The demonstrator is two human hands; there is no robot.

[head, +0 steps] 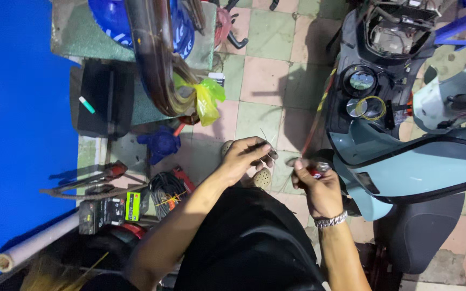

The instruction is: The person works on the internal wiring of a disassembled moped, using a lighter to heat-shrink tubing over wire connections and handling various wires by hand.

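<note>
Head view showed the left hand point(248, 155) pinched on a thin wire point(265, 141) and the right hand point(315, 180) closed round a small red-handled tool point(314, 171), both beside the scooter point(405, 156). The wire looked likely to slip or prick a finger. A yellow bag point(207, 99) hung nearby, contents hidden.

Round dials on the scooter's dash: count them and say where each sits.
2. One round dial with a dark rim sits higher on the scooter dash; a second dial, ringed by a yellow loop, lies just below it. Others may be hidden.
</note>
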